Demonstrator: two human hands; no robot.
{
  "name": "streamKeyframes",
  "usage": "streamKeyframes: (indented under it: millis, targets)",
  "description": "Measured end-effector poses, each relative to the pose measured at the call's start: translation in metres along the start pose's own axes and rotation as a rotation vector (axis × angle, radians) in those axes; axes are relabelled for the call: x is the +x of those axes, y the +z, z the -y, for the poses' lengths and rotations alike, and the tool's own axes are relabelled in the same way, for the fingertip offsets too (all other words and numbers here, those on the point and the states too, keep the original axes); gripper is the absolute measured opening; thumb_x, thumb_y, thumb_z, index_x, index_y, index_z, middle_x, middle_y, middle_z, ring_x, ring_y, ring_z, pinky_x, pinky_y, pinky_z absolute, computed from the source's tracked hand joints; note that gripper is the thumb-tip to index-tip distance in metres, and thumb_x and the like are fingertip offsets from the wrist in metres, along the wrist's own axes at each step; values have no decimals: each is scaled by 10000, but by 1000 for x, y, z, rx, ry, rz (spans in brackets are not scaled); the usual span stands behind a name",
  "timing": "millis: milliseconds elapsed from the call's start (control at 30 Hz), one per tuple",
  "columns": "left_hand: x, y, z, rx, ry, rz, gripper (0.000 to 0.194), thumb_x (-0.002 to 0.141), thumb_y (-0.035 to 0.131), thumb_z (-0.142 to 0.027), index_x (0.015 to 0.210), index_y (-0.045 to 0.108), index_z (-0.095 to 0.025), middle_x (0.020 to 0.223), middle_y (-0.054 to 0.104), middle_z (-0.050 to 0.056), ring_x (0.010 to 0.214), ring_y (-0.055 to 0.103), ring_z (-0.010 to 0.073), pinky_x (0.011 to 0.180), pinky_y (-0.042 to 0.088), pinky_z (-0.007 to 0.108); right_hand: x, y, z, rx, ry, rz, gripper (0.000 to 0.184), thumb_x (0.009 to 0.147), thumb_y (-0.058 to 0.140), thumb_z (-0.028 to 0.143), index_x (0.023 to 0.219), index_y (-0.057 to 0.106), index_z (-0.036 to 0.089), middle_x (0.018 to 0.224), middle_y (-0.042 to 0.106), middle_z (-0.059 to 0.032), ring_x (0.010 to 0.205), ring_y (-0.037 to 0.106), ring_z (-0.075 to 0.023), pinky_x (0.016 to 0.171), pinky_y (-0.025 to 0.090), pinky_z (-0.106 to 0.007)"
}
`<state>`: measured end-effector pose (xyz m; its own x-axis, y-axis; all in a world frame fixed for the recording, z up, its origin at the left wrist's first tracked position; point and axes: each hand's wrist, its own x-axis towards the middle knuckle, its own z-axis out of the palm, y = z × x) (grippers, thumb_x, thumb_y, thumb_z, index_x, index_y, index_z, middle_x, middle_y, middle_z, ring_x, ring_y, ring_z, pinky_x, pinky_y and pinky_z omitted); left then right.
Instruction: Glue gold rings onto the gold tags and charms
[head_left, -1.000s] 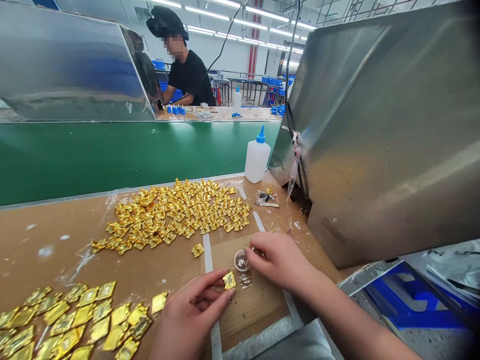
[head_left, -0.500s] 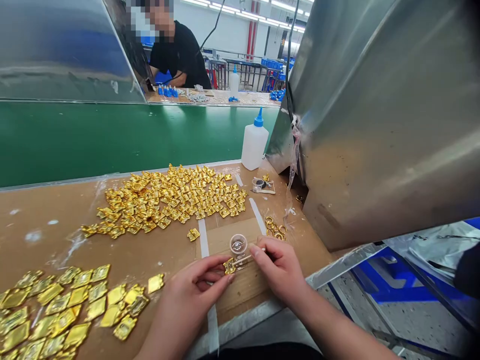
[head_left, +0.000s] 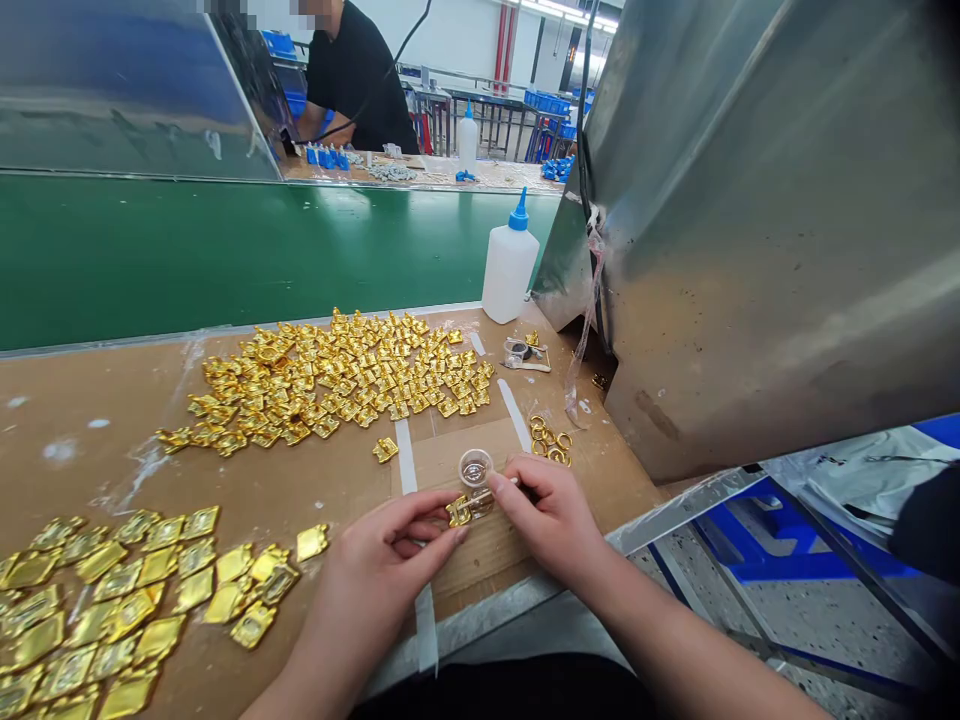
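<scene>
My left hand point(head_left: 382, 548) is closed, thumb and fingertips pinching a small gold-coloured metal piece point(head_left: 457, 511) just above a cardboard sheet. My right hand point(head_left: 553, 508) pinches a thin pale stick point(head_left: 482, 495), whose tip reaches toward the gold piece; whether it touches is too small to tell. Right behind the fingertips stands a small clear cup point(head_left: 475, 468) with clear contents. Gold rings point(head_left: 551, 441) lie in a little group beyond my right hand. A single gold piece point(head_left: 385, 450) rests apart, up and left of the cup.
A large heap of gold pieces point(head_left: 330, 385) covers the table's back. More flat gold pieces point(head_left: 112, 610) lie spread at front left. A white bottle with blue nozzle point(head_left: 510, 265) stands before the green surface point(head_left: 300, 265). A metal hood point(head_left: 750, 260) bounds the right. A co-worker point(head_left: 360, 80) sits opposite.
The camera has tilted down slightly, so the table sits higher in view. My right hand has shifted a little left, closer to the gold piece. My left hand keeps its hold.
</scene>
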<state>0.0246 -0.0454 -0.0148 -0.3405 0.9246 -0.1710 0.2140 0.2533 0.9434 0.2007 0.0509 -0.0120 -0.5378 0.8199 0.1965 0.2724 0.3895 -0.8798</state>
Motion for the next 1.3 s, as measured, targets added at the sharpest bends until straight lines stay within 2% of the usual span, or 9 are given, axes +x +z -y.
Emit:
streamKeyframes:
  millis: [233, 500, 733, 1000, 1067, 1167, 1200, 1300]
  targets:
    - [0, -2, -2, -10, -13, 2, 343, 735, 815, -389, 1037, 824, -226, 747, 821, 29, 640, 753, 213, 623, 631, 316, 0, -1, 1, 0, -21, -2, 393, 973, 571, 299, 612, 458, 196, 582, 415, 50, 568, 410, -106, 573, 291, -263]
    - [-1, -1, -1, 15, -11, 6, 353, 744, 809, -398, 1050, 825, -225, 752, 818, 31, 641, 746, 213, 633, 632, 317, 0, -1, 1, -14, -26, 18, 385, 974, 576, 306, 619, 473, 200, 595, 442, 42, 578, 438, -115, 586, 320, -261]
    - [-3, -2, -2, 14, -16, 23, 338, 764, 818, -394, 1060, 827, -231, 741, 817, 18, 641, 747, 200, 643, 634, 292, 1, -2, 2, 8, -30, -19, 392, 993, 565, 333, 632, 488, 200, 605, 438, 42, 587, 435, -117, 591, 318, -263]
    - [-5, -3, -4, 17, -30, 37, 315, 782, 829, -382, 1066, 824, -245, 716, 807, -5, 634, 738, 184, 650, 625, 268, -1, -2, 1, 12, -28, 10, 398, 1009, 567, 340, 646, 487, 199, 621, 444, 42, 597, 438, -117, 597, 314, -265]
    - [-5, -3, -3, 9, -31, 36, 329, 780, 834, -381, 1079, 820, -243, 722, 808, -4, 642, 737, 180, 649, 618, 258, -1, -5, 0, 15, -52, -30, 388, 1016, 559, 329, 656, 495, 200, 625, 448, 40, 598, 442, -119, 598, 319, -266]
    - [-4, -2, -1, -28, -41, 37, 356, 775, 840, -394, 1091, 815, -231, 732, 807, 4, 660, 735, 180, 650, 610, 253, 1, -10, 1, -79, -122, -145, 372, 1038, 529, 315, 685, 503, 202, 655, 461, 30, 623, 455, -128, 615, 325, -274]
    - [-4, -2, 0, -36, -45, 39, 364, 773, 840, -401, 1091, 814, -225, 728, 804, 7, 659, 733, 181, 648, 608, 255, 3, -12, 3, -149, -135, -147, 376, 1046, 519, 319, 690, 501, 201, 667, 468, 26, 632, 459, -129, 620, 321, -277]
    - [-4, -2, 1, -50, -50, 31, 398, 751, 843, -432, 1077, 818, -205, 722, 801, 22, 651, 729, 192, 636, 606, 270, 12, -16, 11, -401, -109, 1, 412, 1067, 503, 364, 692, 506, 196, 694, 515, 18, 654, 488, -133, 618, 297, -282]
